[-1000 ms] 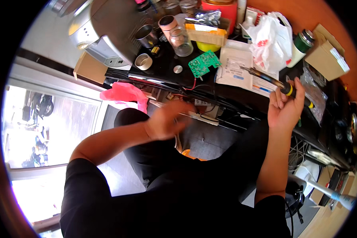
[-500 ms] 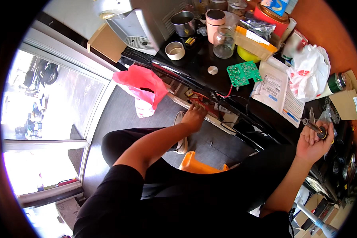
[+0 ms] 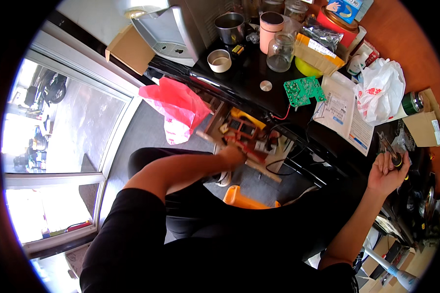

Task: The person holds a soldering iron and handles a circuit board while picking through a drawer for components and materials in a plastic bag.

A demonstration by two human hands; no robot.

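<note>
My left hand, blurred by motion, grips the front board of a drawer pulled out below the black counter. Assorted small items show inside it. In my right hand is a soldering iron with a black and yellow handle, held at the counter's right end. A green circuit board with a red wire lies on the counter, beside a white printed packet and a small metal disc.
A silver appliance, cups, jars and a white plastic bag crowd the counter. A pink bag is left of the drawer. An orange stool is by my legs; a glass door is at left.
My left hand moved forward to the drawer and has drawn it outward, showing more of its contents. My right hand, still holding the iron, moved toward the right and down in the view.
</note>
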